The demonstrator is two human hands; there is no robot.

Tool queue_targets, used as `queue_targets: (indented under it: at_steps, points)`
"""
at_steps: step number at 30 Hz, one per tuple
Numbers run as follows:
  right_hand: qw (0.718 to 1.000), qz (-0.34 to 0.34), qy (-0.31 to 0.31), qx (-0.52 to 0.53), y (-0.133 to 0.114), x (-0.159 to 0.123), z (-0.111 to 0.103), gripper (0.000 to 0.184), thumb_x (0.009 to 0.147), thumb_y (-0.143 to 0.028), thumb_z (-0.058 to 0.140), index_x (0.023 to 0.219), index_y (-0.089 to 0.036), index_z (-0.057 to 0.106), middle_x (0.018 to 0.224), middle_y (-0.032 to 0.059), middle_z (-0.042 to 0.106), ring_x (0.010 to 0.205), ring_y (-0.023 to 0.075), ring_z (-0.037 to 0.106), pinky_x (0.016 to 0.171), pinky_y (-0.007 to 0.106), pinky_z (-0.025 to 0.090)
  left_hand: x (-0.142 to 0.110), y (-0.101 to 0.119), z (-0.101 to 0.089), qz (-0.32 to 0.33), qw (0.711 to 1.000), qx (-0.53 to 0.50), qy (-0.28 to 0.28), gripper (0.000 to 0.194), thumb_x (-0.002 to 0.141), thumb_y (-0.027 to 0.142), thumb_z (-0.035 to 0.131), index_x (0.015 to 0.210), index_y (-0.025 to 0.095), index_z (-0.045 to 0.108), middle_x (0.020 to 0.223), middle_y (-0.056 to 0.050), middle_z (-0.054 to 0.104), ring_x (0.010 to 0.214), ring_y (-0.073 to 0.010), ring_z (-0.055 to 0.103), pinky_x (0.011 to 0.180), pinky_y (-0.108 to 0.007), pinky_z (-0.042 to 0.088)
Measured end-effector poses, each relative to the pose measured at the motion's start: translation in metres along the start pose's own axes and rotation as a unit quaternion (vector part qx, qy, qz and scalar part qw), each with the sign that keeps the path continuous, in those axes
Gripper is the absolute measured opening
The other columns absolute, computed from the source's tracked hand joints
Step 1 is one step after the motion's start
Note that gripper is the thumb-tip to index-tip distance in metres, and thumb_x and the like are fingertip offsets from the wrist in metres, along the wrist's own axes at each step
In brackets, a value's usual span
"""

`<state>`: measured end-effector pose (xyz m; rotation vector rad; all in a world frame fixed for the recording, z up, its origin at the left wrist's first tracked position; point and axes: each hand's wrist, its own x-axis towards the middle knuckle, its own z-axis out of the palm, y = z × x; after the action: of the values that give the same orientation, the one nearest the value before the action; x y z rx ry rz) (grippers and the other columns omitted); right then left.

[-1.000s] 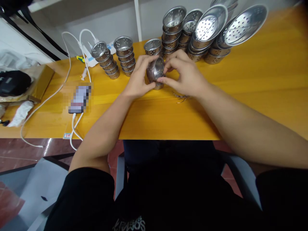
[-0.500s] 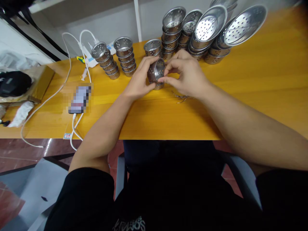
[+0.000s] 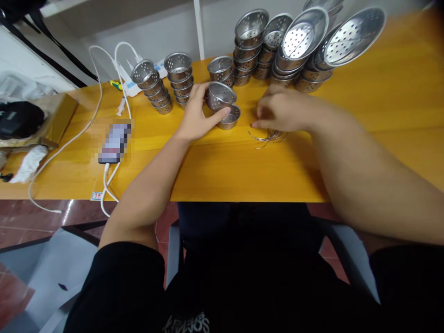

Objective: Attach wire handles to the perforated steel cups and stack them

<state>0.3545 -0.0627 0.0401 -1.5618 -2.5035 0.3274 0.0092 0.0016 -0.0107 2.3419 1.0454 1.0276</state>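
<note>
Beneath everything spreads a yellow-brown wooden surface (image 3: 239, 175), and clock directions run around the held metal cup (image 3: 221, 95). At nine o'clock, near the edge of view, sits a carton (image 3: 65, 115) bearing a black case (image 3: 22, 119). Toward two o'clock, two wide perforated bowls (image 3: 300, 39) tilt on top of stacked metalware, bright insides showing. At one o'clock rises a column of perforated cups (image 3: 248, 41); at ten o'clock stands a narrower stack (image 3: 178, 69), with a leaning stack (image 3: 147, 76) farther left, and a short stack (image 3: 220, 69) sits at twelve, just behind the held cup.

The right hand (image 3: 279, 107) is at three o'clock, apart from the cup, its fingers curled narrowly toward the thumb (I cannot tell whether they pinch anything). At eight o'clock, the left hand (image 3: 197, 118) holds the cup, rim upward, fingers around its left side and thumb across the near side. Farther out at eight lies a phone (image 3: 116, 138), its screen pixelated. The held cup is thus between the hands, touching only the left. At five o'clock stands a smaller lower cup (image 3: 231, 122); I cannot tell whether the two cups touch. At four o'clock, just below the right hand, lie thin curved wires (image 3: 265, 139).
</note>
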Motion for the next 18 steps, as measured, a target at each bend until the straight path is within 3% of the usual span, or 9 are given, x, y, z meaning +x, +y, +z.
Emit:
queue_targets:
  at_steps: [2, 4, 7, 10, 13, 18]
  points:
    - [0.997, -0.015, -0.077, -0.023, 0.012, -0.001, -0.005, 0.027, 0.111, -0.036, 0.099, 0.097, -0.025, 0.079, 0.118, 0.0162, 0.077, 0.100, 0.0366, 0.078, 0.106, 0.061, 0.071, -0.001, -0.002, 0.003, 0.001, 1.000, -0.015, -0.013, 0.109, 0.102, 0.110, 0.076, 0.179, 0.035, 0.058, 0.182, -0.018, 0.070, 0.174, -0.0440, 0.068, 0.151, -0.063, 0.058]
    - [0.995, -0.018, -0.096, -0.031, 0.017, -0.002, -0.009, 0.027, 0.113, -0.036, 0.095, 0.094, -0.026, 0.078, 0.108, 0.0134, 0.077, 0.092, 0.0346, 0.075, 0.098, 0.059, 0.071, -0.002, -0.002, 0.004, 0.004, 0.999, -0.026, -0.026, 0.109, 0.102, 0.107, 0.079, 0.180, 0.034, 0.057, 0.183, -0.018, 0.072, 0.171, -0.0436, 0.071, 0.153, -0.065, 0.056]
    - [0.998, -0.013, -0.043, -0.036, 0.012, -0.005, -0.011, 0.018, 0.112, -0.039, 0.096, 0.109, -0.026, 0.084, 0.121, 0.0199, 0.083, 0.115, 0.0446, 0.082, 0.112, 0.067, 0.071, -0.002, -0.002, 0.006, 0.005, 0.999, -0.033, -0.036, 0.105, 0.102, 0.100, 0.085, 0.180, 0.034, 0.058, 0.184, -0.018, 0.073, 0.174, -0.0433, 0.072, 0.157, -0.067, 0.054]
    - [0.997, -0.014, 0.066, 0.026, -0.004, -0.009, -0.011, 0.035, 0.119, -0.053, 0.088, 0.143, -0.028, 0.086, 0.154, 0.0242, 0.084, 0.146, 0.0534, 0.079, 0.135, 0.076, 0.063, -0.002, -0.004, 0.009, 0.006, 0.998, -0.044, -0.043, 0.106, 0.100, 0.099, 0.088, 0.177, 0.032, 0.060, 0.185, -0.019, 0.074, 0.178, -0.0438, 0.072, 0.159, -0.069, 0.052]
    - [0.987, -0.040, 0.104, 0.116, -0.025, -0.012, -0.009, 0.051, 0.125, -0.069, 0.074, 0.162, -0.035, 0.083, 0.168, 0.0179, 0.084, 0.149, 0.0516, 0.080, 0.141, 0.075, 0.060, -0.003, -0.006, 0.014, 0.010, 0.996, -0.059, -0.061, 0.108, 0.099, 0.100, 0.090, 0.175, 0.029, 0.061, 0.185, -0.023, 0.075, 0.178, -0.0455, 0.073, 0.158, -0.072, 0.053]
    - [0.982, -0.065, 0.094, 0.150, -0.039, -0.009, 0.000, 0.060, 0.124, -0.082, 0.071, 0.158, -0.036, 0.089, 0.159, 0.0159, 0.088, 0.144, 0.0509, 0.083, 0.139, 0.073, 0.063, -0.005, -0.005, 0.016, -0.001, 0.992, -0.089, -0.091, 0.114, 0.099, 0.103, 0.089, 0.176, 0.025, 0.060, 0.181, -0.028, 0.079, 0.175, -0.0455, 0.078, 0.151, -0.073, 0.062]
